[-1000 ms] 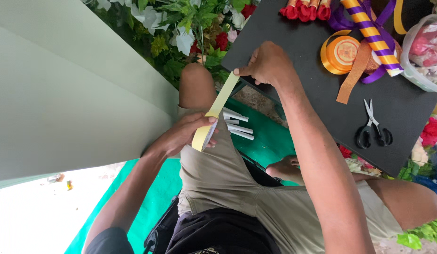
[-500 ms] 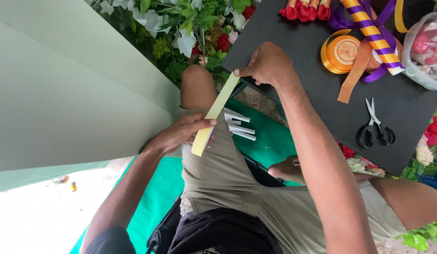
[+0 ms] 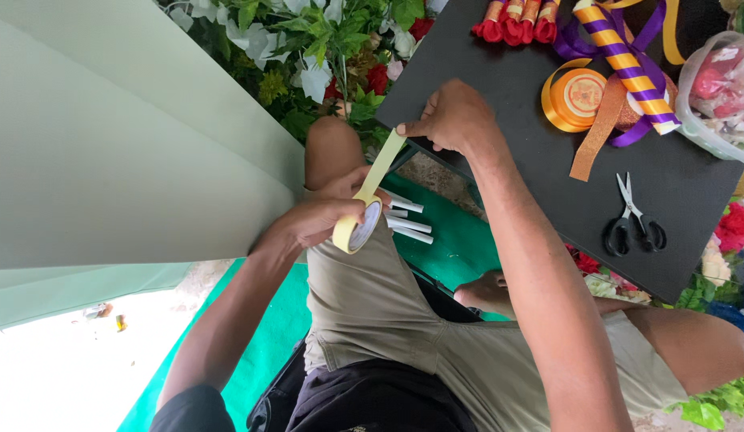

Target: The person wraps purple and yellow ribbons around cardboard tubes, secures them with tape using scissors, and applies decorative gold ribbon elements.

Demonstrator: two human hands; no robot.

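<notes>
Your left hand (image 3: 320, 220) is closed around the roll of yellow tape (image 3: 358, 227) over your knee, below the black board (image 3: 548, 160). Your right hand (image 3: 452, 120) pinches the pulled-out tape strip (image 3: 382, 170) against the board's near edge; scissors (image 3: 632, 220) lie on the board.

- Tape roll (image 3: 358, 228) now turned in left hand (image 3: 320, 220), white core facing up; earlier only a flat yellow end showed.
- Pulled strip (image 3: 380, 170) slightly shorter, steeper.
- Right hand (image 3: 452, 120) pinch shifted slightly along black board (image 3: 692, 192) edge.
</notes>
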